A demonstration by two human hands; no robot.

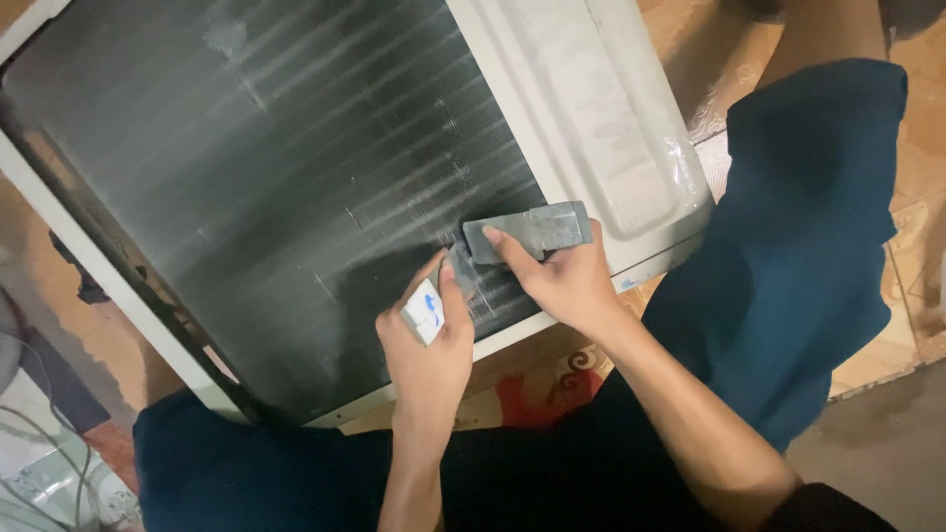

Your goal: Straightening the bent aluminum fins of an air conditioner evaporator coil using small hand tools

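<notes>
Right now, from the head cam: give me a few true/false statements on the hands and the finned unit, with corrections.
1. The right hand presses a grey flat tool against the dark fin panel. True.
2. The left hand is empty. False: it holds a small white and blue object.
3. The fin panel sits in a white casing. True.
4. The grey tool lies at the panel's upper left corner. False: it is at the lower right edge.
5. Both hands wear gloves. False: they are bare.
</notes>
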